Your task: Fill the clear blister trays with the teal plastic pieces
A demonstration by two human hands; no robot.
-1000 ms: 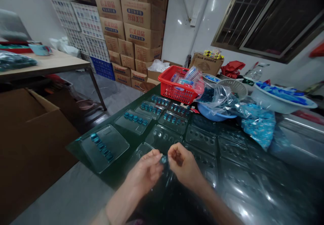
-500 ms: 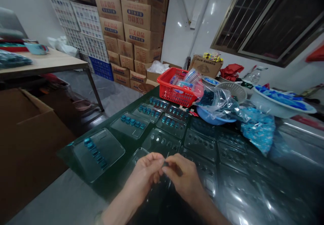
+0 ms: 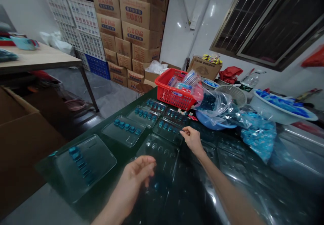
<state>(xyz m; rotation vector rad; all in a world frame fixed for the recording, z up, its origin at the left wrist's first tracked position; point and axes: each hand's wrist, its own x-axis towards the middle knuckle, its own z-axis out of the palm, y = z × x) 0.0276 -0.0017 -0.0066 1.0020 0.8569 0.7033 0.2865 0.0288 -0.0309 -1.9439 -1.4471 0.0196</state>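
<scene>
L hand (image 3: 138,172) hides pt of clear tray (image 3: 165,159); R hand (image 3: 191,139) contents unclear.

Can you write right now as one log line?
left hand: contents unclear; right hand: contents unclear, near clear trays; red basket: beyond trays

Clear glossy plastic tray (image 3: 154,140); matt brown cardboard boxes (image 3: 134,12).

The left hand (image 3: 130,179) and right hand (image 3: 192,140) are both showing bare, with slender fingers (image 3: 144,158) tapering to rounded tips. The left forearm (image 3: 111,208) is showing uncovered up to the lower edge of view; the right forearm (image 3: 220,181), long and slim, is also showing bare, broadening and blurring farther from its wrist (image 3: 201,154)
</scene>
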